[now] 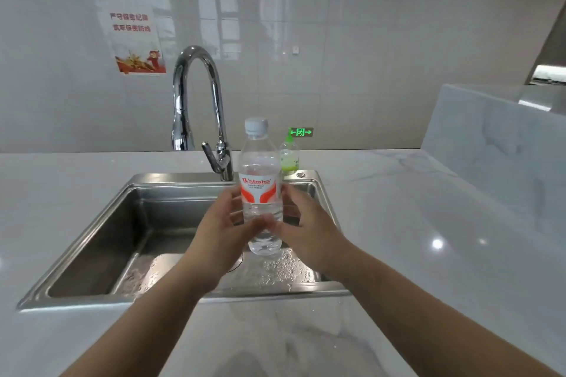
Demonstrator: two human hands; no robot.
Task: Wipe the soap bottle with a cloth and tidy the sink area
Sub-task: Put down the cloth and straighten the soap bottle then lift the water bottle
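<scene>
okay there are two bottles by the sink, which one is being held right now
The clear water bottle with the white cap and red label, gripped upright over the sink by both hands. The small soap bottle with green liquid stands untouched behind it on the sink rim.

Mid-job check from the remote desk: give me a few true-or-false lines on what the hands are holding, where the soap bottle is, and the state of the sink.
1. Both hands hold a clear water bottle upright over the sink. True: the left hand and the right hand grip its lower half.
2. The water bottle's cap is off. False: a white cap is on.
3. The green soap bottle lies in the basin. False: it stands on the sink's back rim, behind the water bottle.
4. The sink floor is wet. True: droplets show.
5. Water runs from the tap. False: no stream shows.
</scene>
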